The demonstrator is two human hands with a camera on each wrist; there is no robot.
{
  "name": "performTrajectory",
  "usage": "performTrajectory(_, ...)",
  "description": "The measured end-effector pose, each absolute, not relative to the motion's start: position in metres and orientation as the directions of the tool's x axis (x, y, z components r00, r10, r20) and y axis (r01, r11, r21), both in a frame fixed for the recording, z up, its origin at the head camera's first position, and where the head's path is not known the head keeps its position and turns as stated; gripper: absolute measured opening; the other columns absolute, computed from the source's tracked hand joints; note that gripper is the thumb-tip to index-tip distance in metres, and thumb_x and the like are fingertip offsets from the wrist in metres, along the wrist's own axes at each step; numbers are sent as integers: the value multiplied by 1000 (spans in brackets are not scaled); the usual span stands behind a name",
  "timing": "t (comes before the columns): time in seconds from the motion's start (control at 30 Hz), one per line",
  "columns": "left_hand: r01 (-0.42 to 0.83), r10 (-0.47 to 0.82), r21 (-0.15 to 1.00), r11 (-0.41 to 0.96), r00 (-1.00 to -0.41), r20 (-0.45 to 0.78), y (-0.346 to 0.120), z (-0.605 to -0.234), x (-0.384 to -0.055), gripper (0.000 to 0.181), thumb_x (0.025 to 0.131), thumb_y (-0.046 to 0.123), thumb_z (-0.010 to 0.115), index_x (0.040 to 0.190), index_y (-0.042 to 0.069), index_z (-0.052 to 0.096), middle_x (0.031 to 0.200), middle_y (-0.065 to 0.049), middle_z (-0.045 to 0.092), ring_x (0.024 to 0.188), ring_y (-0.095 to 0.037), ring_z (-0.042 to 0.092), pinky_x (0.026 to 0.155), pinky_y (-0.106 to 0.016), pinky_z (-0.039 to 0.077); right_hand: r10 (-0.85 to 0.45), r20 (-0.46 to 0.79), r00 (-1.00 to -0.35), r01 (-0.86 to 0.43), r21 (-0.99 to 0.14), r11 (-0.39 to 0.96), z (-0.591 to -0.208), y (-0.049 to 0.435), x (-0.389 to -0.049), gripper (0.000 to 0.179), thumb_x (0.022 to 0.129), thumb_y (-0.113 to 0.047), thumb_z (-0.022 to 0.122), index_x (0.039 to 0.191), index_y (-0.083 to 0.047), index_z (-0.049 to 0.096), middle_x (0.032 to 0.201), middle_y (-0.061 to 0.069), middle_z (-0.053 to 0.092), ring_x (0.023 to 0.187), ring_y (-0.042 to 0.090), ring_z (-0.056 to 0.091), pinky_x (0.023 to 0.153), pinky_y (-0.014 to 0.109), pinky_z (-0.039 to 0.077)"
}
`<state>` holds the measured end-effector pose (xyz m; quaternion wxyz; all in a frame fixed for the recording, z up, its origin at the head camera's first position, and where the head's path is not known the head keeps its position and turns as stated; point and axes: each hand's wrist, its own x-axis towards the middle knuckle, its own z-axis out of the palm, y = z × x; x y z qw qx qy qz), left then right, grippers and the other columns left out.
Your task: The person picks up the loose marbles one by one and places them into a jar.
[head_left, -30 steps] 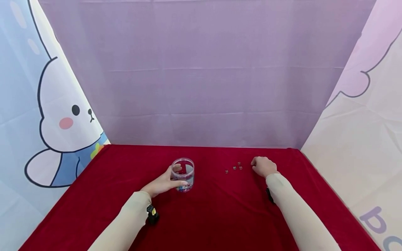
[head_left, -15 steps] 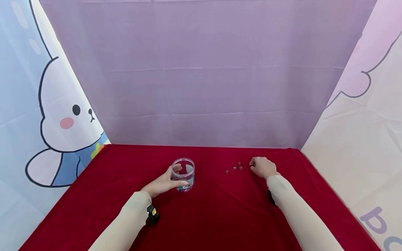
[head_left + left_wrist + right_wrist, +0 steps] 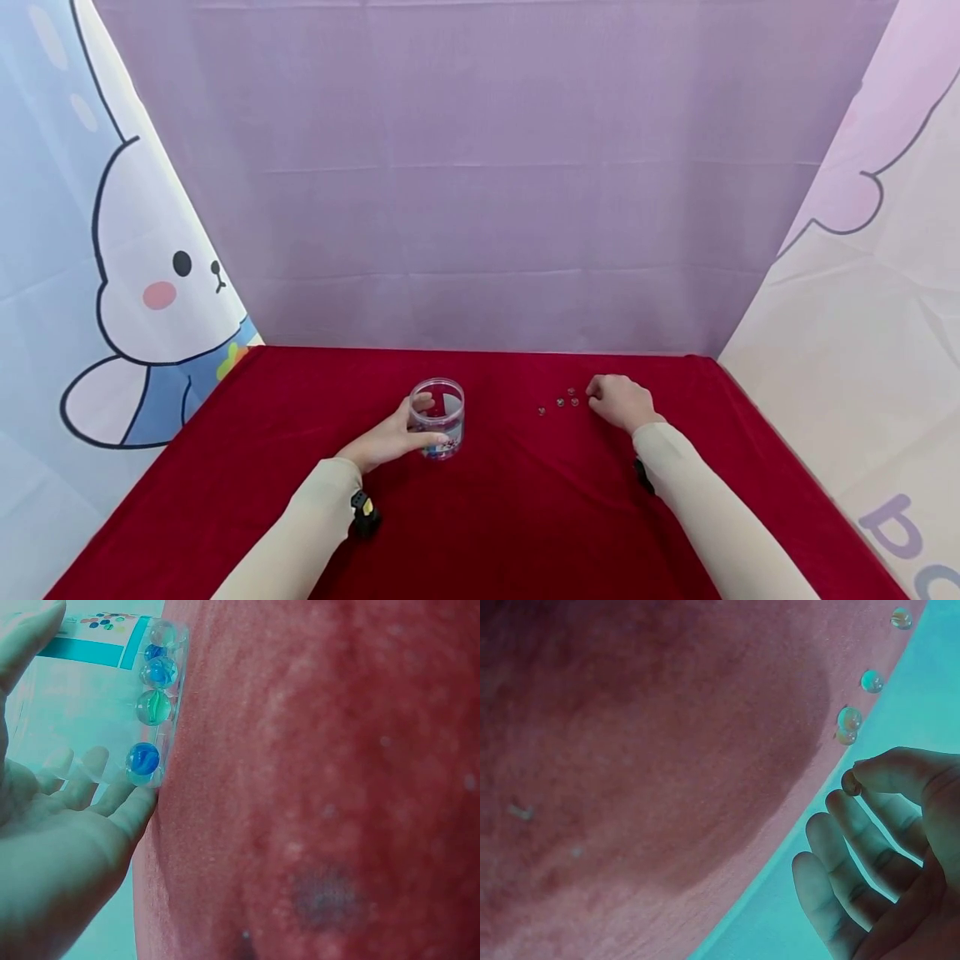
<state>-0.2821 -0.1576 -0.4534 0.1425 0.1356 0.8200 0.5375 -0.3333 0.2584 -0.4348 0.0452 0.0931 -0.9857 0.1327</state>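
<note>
A clear plastic jar (image 3: 437,414) with a printed label stands upright, its round mouth uncovered. My left hand (image 3: 390,439) grips it from the left, thumb at the front and fingers round the far side. In the left wrist view, several blue, green and clear glass marbles (image 3: 154,707) lie along the bottom of the jar. My right hand (image 3: 621,402) is low over the cloth at the right. Between its thumb and forefinger it pinches a marble (image 3: 850,782), with the other fingers loosely bent. Just left of that hand lie several loose marbles (image 3: 560,402).
A dark red cloth (image 3: 480,525) covers the table. Behind it hangs a plain purple curtain (image 3: 480,183). A printed sheet with a white rabbit (image 3: 142,250) borders the left side, and a pale printed sheet (image 3: 862,350) the right.
My right hand has shifted a little to the left, closer to the loose marbles. The left hand and the jar have stayed in place.
</note>
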Motion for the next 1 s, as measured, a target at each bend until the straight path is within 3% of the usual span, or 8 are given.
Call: performTrajectory(1.0,66,375,919,388,-922,-93,-157,-452,-281,91,86,39,79,155,17,24,154,-10,34,134,-31,37,104,-59,40,-254,186,-949,-292,-214,932,-411,218,-320,14,91,-18,70,104,-16,72,92,-3,64,79,13,58,62,38,51)
